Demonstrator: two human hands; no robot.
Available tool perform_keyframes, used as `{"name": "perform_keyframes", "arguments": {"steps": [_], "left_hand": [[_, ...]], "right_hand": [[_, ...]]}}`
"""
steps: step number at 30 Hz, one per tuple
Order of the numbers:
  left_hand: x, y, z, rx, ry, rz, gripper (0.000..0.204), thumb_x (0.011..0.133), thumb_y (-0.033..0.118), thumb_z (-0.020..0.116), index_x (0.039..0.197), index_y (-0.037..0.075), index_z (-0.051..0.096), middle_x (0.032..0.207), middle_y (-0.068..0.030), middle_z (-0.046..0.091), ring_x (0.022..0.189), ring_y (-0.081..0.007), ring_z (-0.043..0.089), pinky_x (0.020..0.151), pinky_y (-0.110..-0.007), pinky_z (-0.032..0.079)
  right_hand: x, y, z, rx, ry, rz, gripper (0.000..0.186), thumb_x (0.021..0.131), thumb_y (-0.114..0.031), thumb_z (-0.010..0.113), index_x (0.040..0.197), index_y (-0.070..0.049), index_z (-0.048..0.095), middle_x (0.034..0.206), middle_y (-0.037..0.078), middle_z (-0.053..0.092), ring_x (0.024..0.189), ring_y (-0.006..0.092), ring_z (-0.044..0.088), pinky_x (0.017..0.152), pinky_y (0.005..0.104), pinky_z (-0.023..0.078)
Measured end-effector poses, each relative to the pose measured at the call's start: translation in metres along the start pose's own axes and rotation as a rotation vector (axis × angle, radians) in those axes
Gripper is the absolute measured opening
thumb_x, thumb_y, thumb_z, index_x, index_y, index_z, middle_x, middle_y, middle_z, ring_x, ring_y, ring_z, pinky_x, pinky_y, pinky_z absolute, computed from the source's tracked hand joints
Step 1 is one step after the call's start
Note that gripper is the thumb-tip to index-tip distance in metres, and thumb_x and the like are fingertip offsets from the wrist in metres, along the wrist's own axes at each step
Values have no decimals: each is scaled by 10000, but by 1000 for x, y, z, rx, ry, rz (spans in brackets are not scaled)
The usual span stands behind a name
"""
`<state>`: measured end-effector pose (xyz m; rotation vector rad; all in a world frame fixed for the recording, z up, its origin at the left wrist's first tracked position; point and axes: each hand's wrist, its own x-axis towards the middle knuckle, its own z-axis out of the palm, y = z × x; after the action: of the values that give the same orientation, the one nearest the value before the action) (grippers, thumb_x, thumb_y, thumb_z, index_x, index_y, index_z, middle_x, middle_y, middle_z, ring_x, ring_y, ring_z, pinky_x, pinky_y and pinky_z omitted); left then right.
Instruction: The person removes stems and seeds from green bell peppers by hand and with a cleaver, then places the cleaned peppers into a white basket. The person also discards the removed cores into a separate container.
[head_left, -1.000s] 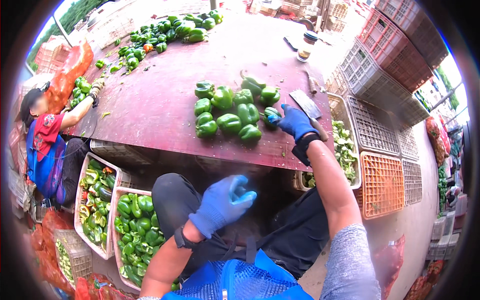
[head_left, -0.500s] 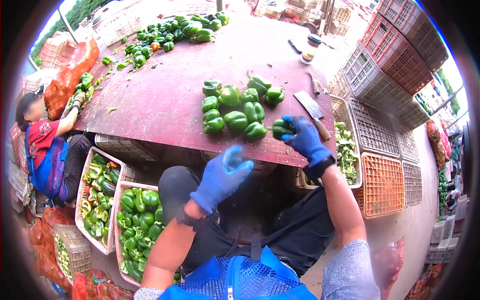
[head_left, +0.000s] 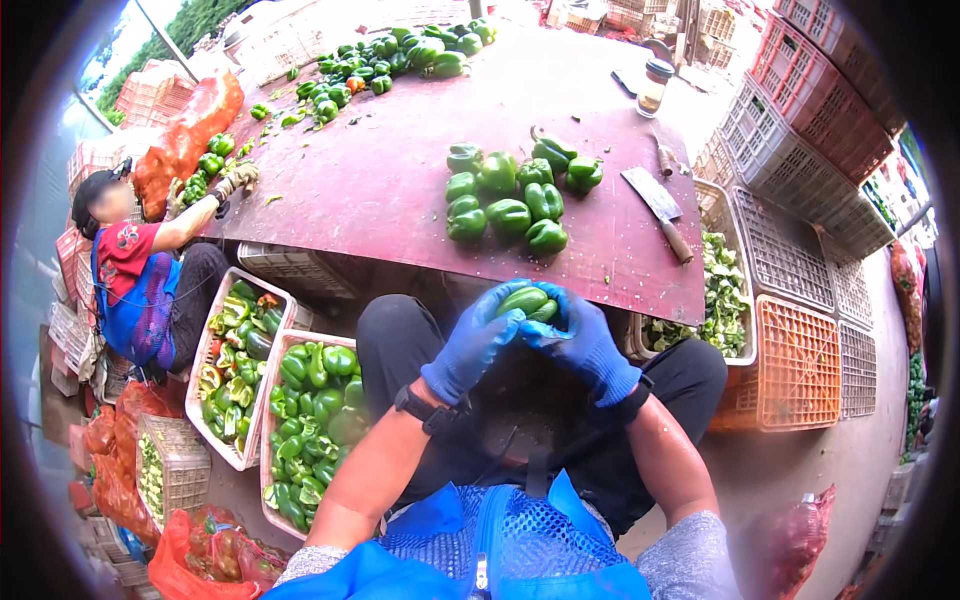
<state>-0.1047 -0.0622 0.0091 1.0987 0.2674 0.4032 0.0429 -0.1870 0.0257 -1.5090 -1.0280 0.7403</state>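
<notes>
A green bell pepper (head_left: pixel 524 302) is held between my two blue-gloved hands, just off the table's near edge and above my lap. My left hand (head_left: pixel 472 345) grips it from the left, while my right hand (head_left: pixel 590 345) closes round its right side; part of the pepper is hidden by the fingers. Beyond them, a cluster of several green bell peppers (head_left: pixel 509 216) rests on the red tabletop (head_left: pixel 380 190). To the right of that cluster lies a cleaver (head_left: pixel 652 194) with a wooden handle pointing toward me.
A smaller knife (head_left: pixel 664 157) and a lidded jar (head_left: pixel 654 88) are farther back. More peppers (head_left: pixel 385 62) lie at the far left. Crates of cut peppers (head_left: pixel 315 430) stand left of my legs; a crate of trimmings (head_left: pixel 725 300) and an orange crate (head_left: pixel 797 362) stand right. A co-worker (head_left: pixel 150 240) sits left.
My right hand has brought the pepper from the table's edge toward me, and my left hand has joined it there. The view has shifted, with the scene appearing farther right.
</notes>
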Motion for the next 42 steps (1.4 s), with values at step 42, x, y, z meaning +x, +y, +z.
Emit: {"name": "perform_keyframes", "arguments": {"steps": [42], "left_hand": [[-23,-39,-32,-280,89,-273,194,1064,261,533,1100,96,629,890,19,644,797,-112,633,755,-288,540]], "right_hand": [[6,28,26,-750,-62,-474,461,863,-335,729,1209,-64,591,937,149,675,832,346,685,678,458,552]]}}
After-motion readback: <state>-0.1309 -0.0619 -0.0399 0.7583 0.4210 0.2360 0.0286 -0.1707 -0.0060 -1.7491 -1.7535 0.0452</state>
